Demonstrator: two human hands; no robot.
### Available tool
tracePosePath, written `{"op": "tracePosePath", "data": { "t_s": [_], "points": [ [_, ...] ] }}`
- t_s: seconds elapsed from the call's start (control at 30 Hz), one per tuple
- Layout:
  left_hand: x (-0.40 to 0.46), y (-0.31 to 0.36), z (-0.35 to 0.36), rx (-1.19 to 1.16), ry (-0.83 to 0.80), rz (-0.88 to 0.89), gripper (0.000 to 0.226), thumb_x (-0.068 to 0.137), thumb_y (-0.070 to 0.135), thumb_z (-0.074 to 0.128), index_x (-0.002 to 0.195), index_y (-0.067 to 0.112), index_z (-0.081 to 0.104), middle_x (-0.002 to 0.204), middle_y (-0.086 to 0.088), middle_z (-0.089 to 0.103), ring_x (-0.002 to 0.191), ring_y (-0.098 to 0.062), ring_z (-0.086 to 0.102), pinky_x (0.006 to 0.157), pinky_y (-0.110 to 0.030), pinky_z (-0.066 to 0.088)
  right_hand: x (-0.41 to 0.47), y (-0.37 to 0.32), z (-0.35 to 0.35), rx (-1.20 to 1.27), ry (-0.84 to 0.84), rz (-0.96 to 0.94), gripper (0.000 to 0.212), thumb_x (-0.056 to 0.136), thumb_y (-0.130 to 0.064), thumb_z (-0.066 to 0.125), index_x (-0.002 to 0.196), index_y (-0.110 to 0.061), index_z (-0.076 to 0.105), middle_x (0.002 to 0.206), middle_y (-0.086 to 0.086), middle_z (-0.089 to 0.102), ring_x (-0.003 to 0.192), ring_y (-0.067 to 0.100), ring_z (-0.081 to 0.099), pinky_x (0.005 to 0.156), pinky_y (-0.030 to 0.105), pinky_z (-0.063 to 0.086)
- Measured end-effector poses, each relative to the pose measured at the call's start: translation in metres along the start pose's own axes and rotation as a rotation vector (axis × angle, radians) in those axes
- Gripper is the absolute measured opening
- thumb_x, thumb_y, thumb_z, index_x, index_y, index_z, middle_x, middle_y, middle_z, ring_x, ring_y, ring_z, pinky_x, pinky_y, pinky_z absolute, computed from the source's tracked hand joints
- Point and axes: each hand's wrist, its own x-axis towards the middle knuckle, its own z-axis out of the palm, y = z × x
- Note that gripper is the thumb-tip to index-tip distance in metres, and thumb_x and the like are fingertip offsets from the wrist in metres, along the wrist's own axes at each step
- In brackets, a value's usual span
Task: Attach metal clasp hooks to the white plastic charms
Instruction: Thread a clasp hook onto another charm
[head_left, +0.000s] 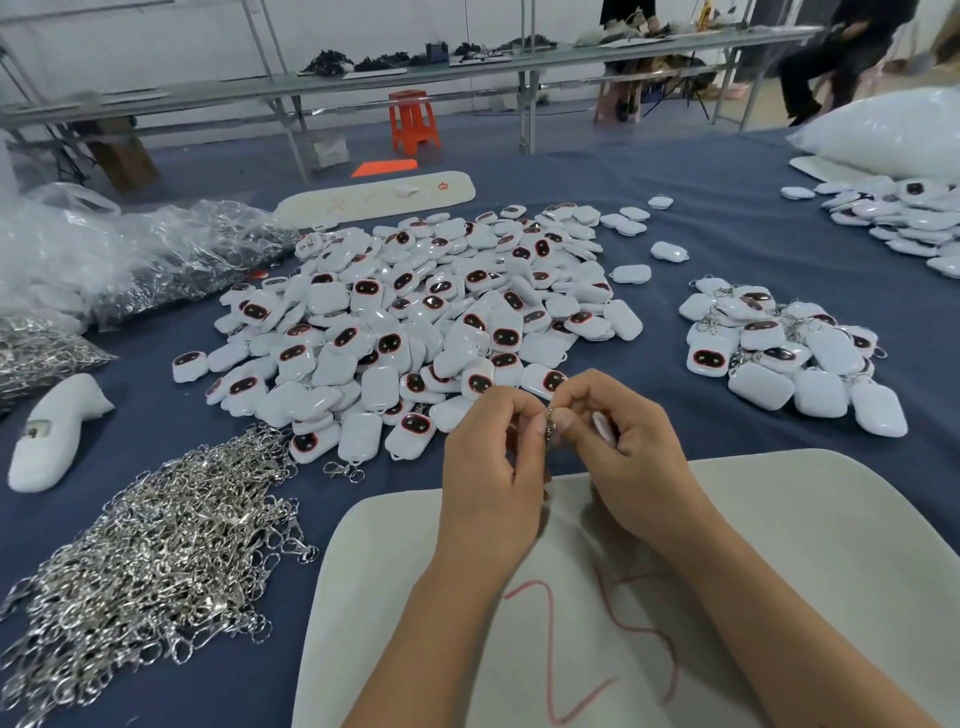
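— Where are our hands?

— Both are raised together just above the far edge of the pale board, forearms coming in from five and six o'clock. Our left hand has its back toward us, fingers curled in, thumb and fingertips pinching a small metal clasp hook. Our right hand meets it at the same spot, fingers curled, pinching there too and holding a white charm tucked in the palm; only a sliver of it shows.

— Is the hook on the charm?

— We cannot tell; our fingers hide the join.

— What lies around us?

— At twelve o'clock, just beyond our hands, a big heap of white charms with dark faces rimmed in red. At two o'clock, a smaller pile of charms with hooks showing among them. At eight o'clock, a heap of loose hooks. At ten o'clock, clear bags holding more metal. All rest on a blue cloth.
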Motion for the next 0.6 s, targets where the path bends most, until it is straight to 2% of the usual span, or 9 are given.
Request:
{"op": "tracePosePath", "data": {
  "t_s": [0.07, 0.13, 0.2, 0.27, 0.37, 0.43, 0.5, 0.53, 0.6],
  "points": [
    [0.0016, -0.0009, -0.0015, 0.022, -0.008, 0.007, 0.017, 0.098, 0.019, 0.054, 0.086, 0.029, 0.056, 0.075, 0.009, 0.06, 0.065, -0.019, 0.06, 0.057, -0.046, 0.054, -0.0029, -0.0022, 0.0033, -0.035, 0.07, 0.047, 0.022, 0.098, -0.046, 0.058, 0.089, -0.026, 0.055, 0.062, -0.002, 0.055, 0.057, 0.018, 0.042, 0.054, 0.035, 0.041],
    [0.0023, -0.0017, -0.0019, 0.036, -0.004, -0.003, 0.019, 0.098, 0.017, 0.053, 0.085, 0.03, 0.056, 0.078, 0.009, 0.061, 0.065, -0.019, 0.061, 0.057, -0.043, 0.053, -0.0044, -0.002, 0.0046, 0.044, 0.165, 0.127, 0.032, 0.098, -0.059, 0.045, 0.086, -0.029, 0.045, 0.059, -0.005, 0.043, 0.056, 0.014, 0.034, 0.05, 0.036, 0.032],
    [0.0016, -0.0024, -0.0013, 0.049, -0.01, -0.022, 0.02, 0.098, 0.015, 0.053, 0.086, 0.03, 0.055, 0.079, 0.009, 0.061, 0.065, -0.02, 0.061, 0.059, -0.042, 0.052, -0.0042, -0.0002, 0.0042, 0.166, 0.203, 0.193, 0.023, 0.1, -0.047, 0.038, 0.087, -0.028, 0.04, 0.063, -0.005, 0.039, 0.059, 0.015, 0.032, 0.05, 0.034, 0.029],
    [0.0007, -0.0022, -0.0004, 0.07, -0.024, -0.014, 0.019, 0.098, 0.014, 0.053, 0.086, 0.029, 0.055, 0.08, 0.01, 0.06, 0.066, -0.019, 0.06, 0.061, -0.042, 0.05, -0.0017, 0.0017, 0.0021, 0.219, 0.185, 0.25, 0.003, 0.094, -0.028, 0.037, 0.093, -0.027, 0.04, 0.067, -0.001, 0.043, 0.061, 0.016, 0.032, 0.051, 0.032, 0.029],
    [0.0007, -0.0033, -0.0006, 0.096, -0.045, 0.022, 0.017, 0.096, 0.013, 0.053, 0.088, 0.027, 0.055, 0.082, 0.01, 0.059, 0.068, -0.018, 0.058, 0.062, -0.041, 0.05, 0.0011, 0.0045, 0.0023, 0.174, 0.152, 0.309, 0.022, 0.098, -0.015, 0.051, 0.104, -0.034, 0.043, 0.081, 0.002, 0.059, 0.064, 0.016, 0.048, 0.056, 0.038, 0.042],
    [0.0014, -0.003, -0.0018, 0.132, -0.052, 0.05, 0.016, 0.096, 0.01, 0.055, 0.088, 0.024, 0.055, 0.082, 0.01, 0.058, 0.073, -0.016, 0.057, 0.064, -0.035, 0.048, 0.0021, 0.0037, 0.0023, 0.151, 0.183, 0.262, 0.03, 0.097, -0.008, 0.064, 0.112, -0.032, 0.054, 0.094, 0.0, 0.07, 0.077, 0.012, 0.063, 0.07, 0.029, 0.054],
    [0.0018, -0.002, -0.0035, 0.163, -0.064, 0.062, 0.017, 0.096, 0.009, 0.056, 0.088, 0.024, 0.056, 0.083, 0.011, 0.058, 0.077, -0.015, 0.057, 0.065, -0.028, 0.044, 0.0037, 0.0035, -0.0007, 0.163, 0.208, 0.202, 0.027, 0.095, -0.004, 0.069, 0.108, -0.028, 0.069, 0.093, -0.005, 0.075, 0.083, 0.008, 0.068, 0.075, 0.018, 0.053],
    [0.0018, -0.0016, -0.0043, 0.168, -0.073, 0.062, 0.017, 0.096, 0.009, 0.057, 0.088, 0.024, 0.056, 0.083, 0.011, 0.058, 0.077, -0.015, 0.057, 0.064, -0.025, 0.043, 0.0041, 0.0037, -0.0022, 0.169, 0.207, 0.192, 0.026, 0.096, -0.004, 0.068, 0.105, -0.028, 0.074, 0.088, -0.006, 0.075, 0.078, 0.009, 0.066, 0.072, 0.016, 0.051],
    [0.0013, -0.001, -0.0057, 0.165, -0.092, 0.058, 0.016, 0.096, 0.01, 0.058, 0.088, 0.024, 0.057, 0.083, 0.01, 0.058, 0.076, -0.017, 0.056, 0.063, -0.024, 0.042, 0.0036, 0.0046, -0.0039, 0.226, 0.19, 0.215, 0.031, 0.1, -0.006, 0.063, 0.106, -0.033, 0.077, 0.073, -0.001, 0.068, 0.063, 0.014, 0.056, 0.056, 0.022, 0.047]
  ]
}}
